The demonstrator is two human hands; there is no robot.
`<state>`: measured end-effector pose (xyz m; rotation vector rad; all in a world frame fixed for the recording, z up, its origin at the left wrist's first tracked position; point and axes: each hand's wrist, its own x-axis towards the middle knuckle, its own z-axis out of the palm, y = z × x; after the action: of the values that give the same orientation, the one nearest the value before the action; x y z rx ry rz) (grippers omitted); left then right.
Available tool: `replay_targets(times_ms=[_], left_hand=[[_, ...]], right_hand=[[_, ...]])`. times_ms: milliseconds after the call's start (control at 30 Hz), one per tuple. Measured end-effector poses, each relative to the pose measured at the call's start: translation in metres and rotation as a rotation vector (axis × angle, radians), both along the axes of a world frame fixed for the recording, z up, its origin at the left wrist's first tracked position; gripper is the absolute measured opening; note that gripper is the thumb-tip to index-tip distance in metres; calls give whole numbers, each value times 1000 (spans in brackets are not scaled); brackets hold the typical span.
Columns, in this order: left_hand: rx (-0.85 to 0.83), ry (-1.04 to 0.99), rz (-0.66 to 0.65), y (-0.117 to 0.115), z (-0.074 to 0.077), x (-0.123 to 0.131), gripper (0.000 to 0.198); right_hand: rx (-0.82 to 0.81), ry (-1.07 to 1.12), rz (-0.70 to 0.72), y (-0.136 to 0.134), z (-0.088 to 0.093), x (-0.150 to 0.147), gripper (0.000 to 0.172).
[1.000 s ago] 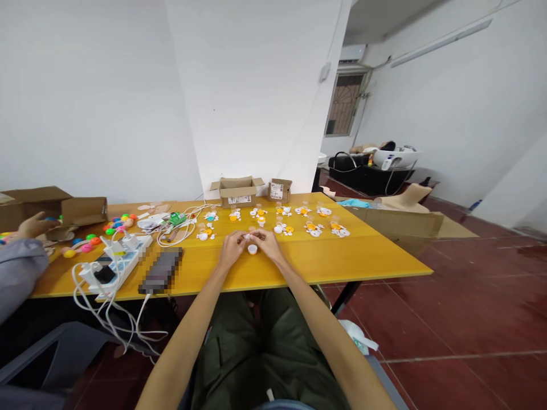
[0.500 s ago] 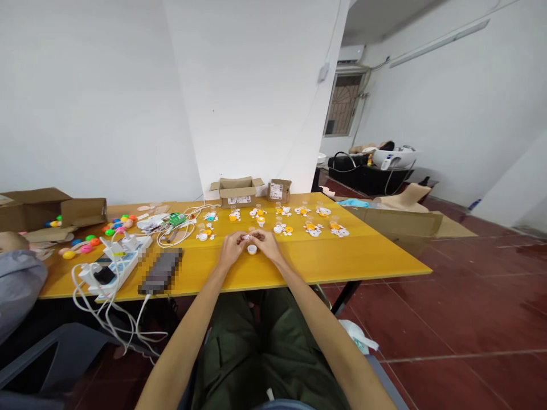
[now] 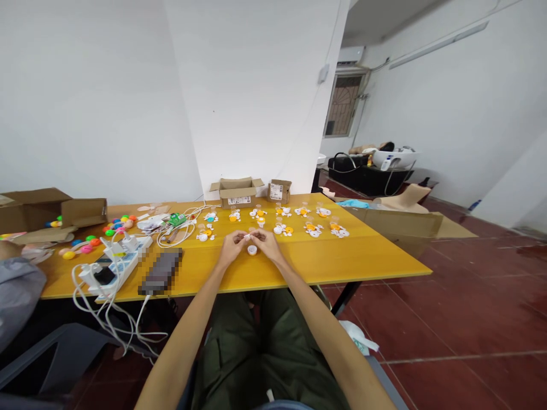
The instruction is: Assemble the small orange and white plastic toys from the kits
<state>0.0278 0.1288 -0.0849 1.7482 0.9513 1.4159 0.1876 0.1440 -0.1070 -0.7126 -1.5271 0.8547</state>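
Head view, centre of the frame: your left hand [image 3: 233,246] and your right hand [image 3: 265,244] meet at the fingertips, thumb and fingers of both pinching a small whitish piece [image 3: 247,237], too tiny to make out in detail. Just below it in the frame, a small, round, whitish cup [image 3: 252,250] stands on the smooth yellow table [image 3: 325,256].

The likeliest trouble, as I judge it, is a slip: so small a piece gives you little to hold, and uneven pressure from your two sides could flick it loose. It could then skid over the glossy tabletop and get lost among the flat white and orange plastic parts [image 3: 283,230] right of centre. Dropping your fingers carelessly could tip the cup, which looks light.

Around you, those parts are mostly thin and round-edged, with thin-walled clear plastic cups [image 3: 334,218] among them. Above centre sits an open, matte brown cardboard box [image 3: 238,195]; at left, smooth round balls [image 3: 86,248] in bright colours lie near a hard white plastic power strip [image 3: 132,257].
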Motion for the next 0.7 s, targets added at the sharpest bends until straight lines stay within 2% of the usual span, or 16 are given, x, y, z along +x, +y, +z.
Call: replay_targets(times_ms=[200, 700], left_hand=[[-110, -73, -53, 2, 2, 0, 31], [-99, -81, -65, 0, 4, -2, 30]], right_hand=[[-3, 8, 7, -2, 2, -1, 23], [-33, 3, 51, -3, 2, 1, 29]])
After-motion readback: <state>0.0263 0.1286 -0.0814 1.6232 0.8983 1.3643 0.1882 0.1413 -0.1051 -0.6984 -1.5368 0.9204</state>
